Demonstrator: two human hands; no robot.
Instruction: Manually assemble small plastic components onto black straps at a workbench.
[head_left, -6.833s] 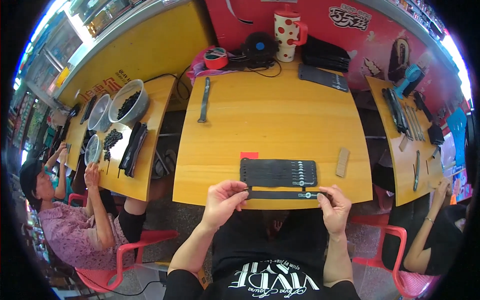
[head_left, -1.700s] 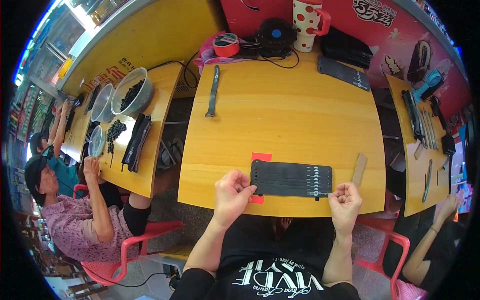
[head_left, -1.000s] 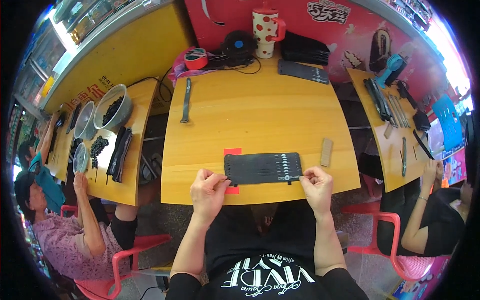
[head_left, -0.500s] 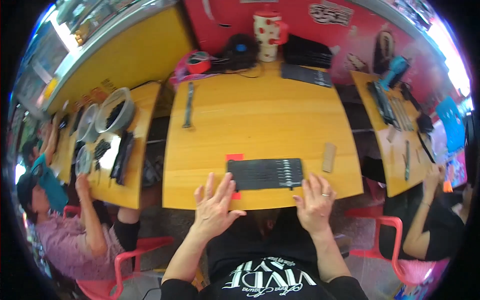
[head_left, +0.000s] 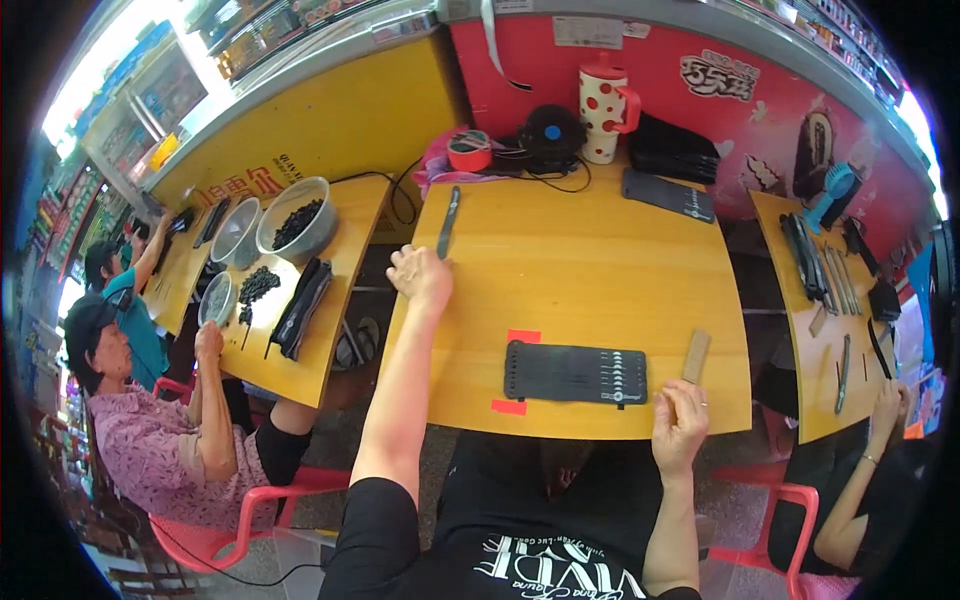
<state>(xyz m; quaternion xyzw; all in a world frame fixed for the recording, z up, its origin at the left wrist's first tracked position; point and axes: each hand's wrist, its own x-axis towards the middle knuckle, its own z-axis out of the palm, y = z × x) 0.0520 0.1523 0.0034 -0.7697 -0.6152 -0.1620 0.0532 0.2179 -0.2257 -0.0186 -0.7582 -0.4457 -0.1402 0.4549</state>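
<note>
My left hand (head_left: 421, 277) reaches to the table's left edge, fingers bent and somewhat apart, beside the lower end of a thin dark strip (head_left: 449, 222). Whether it touches the strip is unclear. At the near right, the fingers of my right hand (head_left: 680, 425) are curled together by the near end of a flat brown piece (head_left: 696, 356). Anything inside them is hidden. Between my hands lies a flat black rectangular pouch (head_left: 560, 372) with a row of white marks along its right part. Red tape (head_left: 524, 336) shows at its upper left and lower left.
At the table's back are a red tape roll (head_left: 470, 152), a black coil (head_left: 551, 132), a dotted tumbler (head_left: 604, 110) and black pouches (head_left: 672, 150). People sit at side tables. Tubs (head_left: 296, 222) stand on the left one, a blue fan (head_left: 834, 195) on the right one.
My left hand has left the pouch's left side and moved forward and left to the dark strip. My right hand has shifted from the pouch to the brown piece, its fingers curling. The view has turned left.
</note>
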